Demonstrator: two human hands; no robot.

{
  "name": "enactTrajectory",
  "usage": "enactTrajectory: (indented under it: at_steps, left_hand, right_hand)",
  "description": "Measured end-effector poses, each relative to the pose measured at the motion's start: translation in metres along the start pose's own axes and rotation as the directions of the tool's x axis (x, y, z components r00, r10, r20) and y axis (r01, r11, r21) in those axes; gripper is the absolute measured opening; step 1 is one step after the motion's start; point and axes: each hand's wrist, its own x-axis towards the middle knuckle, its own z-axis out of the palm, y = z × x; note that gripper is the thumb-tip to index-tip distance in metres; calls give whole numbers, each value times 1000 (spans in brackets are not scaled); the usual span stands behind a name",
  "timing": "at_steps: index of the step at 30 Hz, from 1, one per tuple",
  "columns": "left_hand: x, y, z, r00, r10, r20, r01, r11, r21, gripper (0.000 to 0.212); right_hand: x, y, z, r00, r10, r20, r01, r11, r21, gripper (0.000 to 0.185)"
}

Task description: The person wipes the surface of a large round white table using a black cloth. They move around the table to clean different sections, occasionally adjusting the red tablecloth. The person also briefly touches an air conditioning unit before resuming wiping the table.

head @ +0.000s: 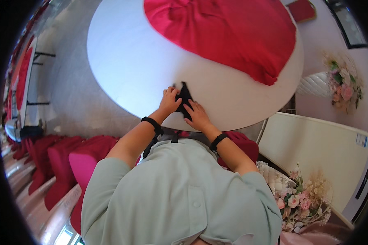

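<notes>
A small black cloth (185,98) lies crumpled near the front edge of the white round table (125,67). My left hand (170,100) has hold of its left side, thumb and fingers bent on the fabric. From the right, my right hand (199,117) rests on the cloth with its fingertips, the fingers spread. Farther back on the tabletop, a red tablecloth (230,33) is bunched and folded, apart from both hands.
Red-covered chairs (84,156) line up at the left. To the right stand a large cream-white appliance (312,144) and white quilted vases with artificial flowers (345,88). Another red-covered table (26,76) is at far left, and a red chair (302,11) beyond the table.
</notes>
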Motion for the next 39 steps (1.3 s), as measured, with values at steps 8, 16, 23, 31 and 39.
enactTrajectory:
  at_steps: [8,16,23,31,39]
  left_hand:
    - [-37,-173,-103,931,-366,12,297,774,560,89]
    - [-52,-209,-107,916,-370,152,186,731,657,93]
    - [-56,-212,-105,920,-343,192,183,807,562,107]
    - [-40,-198,-112,845,-470,255,188,706,683,110]
    - [-46,-201,-113,806,-541,241,221,652,725,113]
  right_hand:
    - [51,-23,43,959,143,-245,-208,942,-263,66]
    - [-31,70,17,386,645,-660,-887,457,-72,65]
    - [36,107,21,442,518,-732,-787,616,-40,63]
    - [195,-38,56,906,105,-410,-165,980,-115,36]
    - [86,81,-20,697,393,-600,-604,772,-197,48]
